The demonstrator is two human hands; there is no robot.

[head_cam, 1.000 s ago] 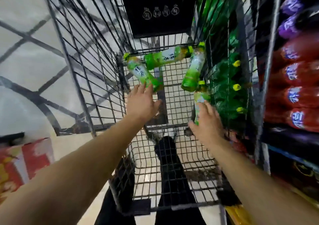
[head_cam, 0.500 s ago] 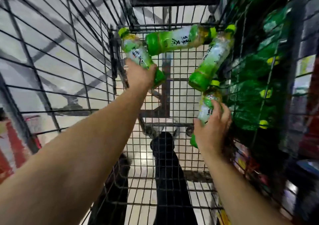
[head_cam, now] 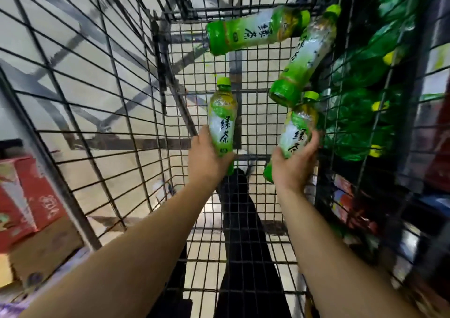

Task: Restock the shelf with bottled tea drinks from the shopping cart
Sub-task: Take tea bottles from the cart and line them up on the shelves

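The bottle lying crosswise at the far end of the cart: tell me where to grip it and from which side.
Grip the crosswise bottle round its labelled middle, coming down from above. It lies flat on the cart floor, base to the left, and its cap end is crowded by the slanted bottle, so the middle is the freest part.

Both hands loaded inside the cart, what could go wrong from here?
1. The right hand grips its bottle right under the base of the leaning bottle; lifting may knock that one over.
2. The left hand holds its bottle low on the body, so the top could tip.
3. Both hands sit deep between the cart's wire walls; a bottle may catch on the way out.
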